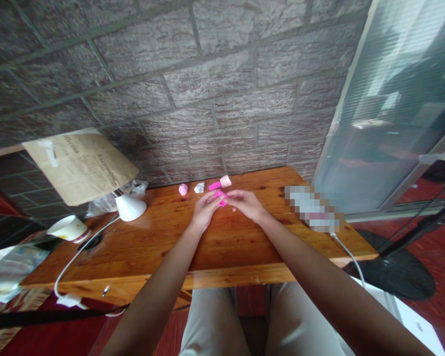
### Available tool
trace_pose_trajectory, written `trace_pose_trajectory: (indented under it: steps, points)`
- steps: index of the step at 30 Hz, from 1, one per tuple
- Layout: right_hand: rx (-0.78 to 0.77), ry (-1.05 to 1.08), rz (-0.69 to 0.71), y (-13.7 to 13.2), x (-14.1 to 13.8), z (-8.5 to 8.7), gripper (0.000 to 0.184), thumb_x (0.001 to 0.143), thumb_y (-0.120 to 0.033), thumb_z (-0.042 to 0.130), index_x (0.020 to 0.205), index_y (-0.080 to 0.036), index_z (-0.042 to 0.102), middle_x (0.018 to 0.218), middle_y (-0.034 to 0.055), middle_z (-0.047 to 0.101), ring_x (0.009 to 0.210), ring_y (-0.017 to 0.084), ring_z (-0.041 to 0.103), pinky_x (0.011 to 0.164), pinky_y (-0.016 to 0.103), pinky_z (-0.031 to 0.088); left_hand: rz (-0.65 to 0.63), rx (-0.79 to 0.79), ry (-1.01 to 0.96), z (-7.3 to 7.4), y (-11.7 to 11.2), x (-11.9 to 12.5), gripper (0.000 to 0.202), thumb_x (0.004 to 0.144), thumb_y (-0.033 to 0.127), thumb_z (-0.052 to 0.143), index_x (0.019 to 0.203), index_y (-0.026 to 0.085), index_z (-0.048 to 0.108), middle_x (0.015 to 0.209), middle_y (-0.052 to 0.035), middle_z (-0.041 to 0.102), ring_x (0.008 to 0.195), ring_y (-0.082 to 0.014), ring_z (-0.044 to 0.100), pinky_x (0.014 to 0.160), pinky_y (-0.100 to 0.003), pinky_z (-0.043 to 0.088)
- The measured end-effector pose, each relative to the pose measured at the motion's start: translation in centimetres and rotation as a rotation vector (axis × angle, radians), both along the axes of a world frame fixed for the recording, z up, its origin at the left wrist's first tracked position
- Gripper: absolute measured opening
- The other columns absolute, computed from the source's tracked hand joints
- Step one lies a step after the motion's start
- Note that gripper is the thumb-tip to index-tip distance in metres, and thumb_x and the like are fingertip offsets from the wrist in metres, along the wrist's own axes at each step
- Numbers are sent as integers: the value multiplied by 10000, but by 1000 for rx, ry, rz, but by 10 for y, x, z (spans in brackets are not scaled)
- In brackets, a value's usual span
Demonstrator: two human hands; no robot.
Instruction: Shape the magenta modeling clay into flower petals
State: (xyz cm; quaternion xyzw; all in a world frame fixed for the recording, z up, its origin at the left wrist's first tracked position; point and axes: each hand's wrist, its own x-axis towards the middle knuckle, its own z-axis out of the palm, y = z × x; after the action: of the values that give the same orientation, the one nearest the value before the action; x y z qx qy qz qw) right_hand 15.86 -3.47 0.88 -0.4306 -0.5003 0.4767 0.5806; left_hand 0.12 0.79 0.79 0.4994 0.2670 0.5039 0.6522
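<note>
A small bright pink lump (pixel 221 198), soft-looking like modelling clay, is pinched between my two hands above the wooden table. My left hand (pixel 205 207) grips its left side with closed fingers. On its right side, the fingertips of my right hand (pixel 246 203) press against the lump. Just beyond my hands lie a pink crumpled ball (pixel 183 190), a white crumpled piece (pixel 199 188), a bright pink stick-shaped piece (pixel 214 186) and a pale pink cup-shaped piece (pixel 226 181). The last two touch or nearly touch.
On the wooden table (pixel 163 247), a lamp with a white base (pixel 131 207) and brown paper shade (pixel 83 165) stands left. Near it is a paper cup (pixel 68 228). A blurred-out object (pixel 313 208) with a white cable (pixel 350 252) lies right. A brick wall (pixel 222 109) rises behind.
</note>
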Motion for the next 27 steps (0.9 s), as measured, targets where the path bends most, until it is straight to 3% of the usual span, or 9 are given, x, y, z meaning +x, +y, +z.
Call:
trace_pose_trajectory:
  steps: [5, 9, 12, 17, 21, 25, 27]
  points:
    - [-18, -25, 40, -1, 2, 1, 383, 710, -412, 802, 996, -162, 755, 801, 42, 768, 495, 79, 607, 427, 176, 367, -4, 11, -9, 0, 0, -1, 488, 584, 292, 943, 1006, 152, 741, 904, -33, 767, 814, -134, 702, 823, -260, 543]
    - [23, -19, 60, -2, 1, 0, 350, 677, -400, 819, 934, -171, 755, 832, 35, 773, 620, 111, 664, 484, 183, 440, -7, 48, 17, 0, 1, -2, 492, 625, 281, 922, 1065, 156, 741, 976, -57, 771, 864, -151, 706, 824, -261, 533]
    - [60, -4, 53, -1, 0, -1, 345, 639, -384, 833, 895, -171, 742, 879, 37, 773, 771, 144, 693, 554, 198, 501, 19, 91, 20, -2, 2, -1, 534, 618, 261, 922, 1108, 165, 735, 1067, -77, 764, 973, -181, 704, 902, -294, 525]
    - [86, -2, 20, 1, -2, -3, 328, 608, -348, 842, 854, -166, 724, 840, 24, 752, 701, 116, 646, 538, 200, 499, 75, 133, 63, -4, 2, 0, 507, 569, 253, 938, 1032, 157, 755, 1057, -78, 768, 1032, -227, 699, 1021, -389, 496]
    - [96, -20, 23, 1, -1, -3, 322, 643, -343, 827, 898, -176, 723, 896, 31, 760, 713, 121, 666, 524, 195, 495, 80, 146, 55, -3, 2, 0, 467, 592, 272, 927, 1016, 156, 766, 1068, -86, 769, 1050, -235, 699, 1038, -397, 490]
    - [86, -61, 38, 0, 1, -2, 341, 727, -374, 771, 1002, -178, 724, 867, 42, 767, 552, 98, 633, 420, 178, 378, 63, 126, 28, -1, 1, 0, 502, 611, 296, 922, 1065, 157, 760, 1091, -99, 766, 1052, -241, 706, 1041, -404, 493]
    - [99, -72, 32, 1, 1, -3, 345, 728, -384, 762, 1001, -178, 721, 894, 48, 768, 591, 109, 649, 439, 185, 400, 58, 122, 22, -1, 1, 0, 514, 601, 300, 929, 1065, 160, 760, 1083, -95, 768, 1057, -238, 707, 1050, -397, 490]
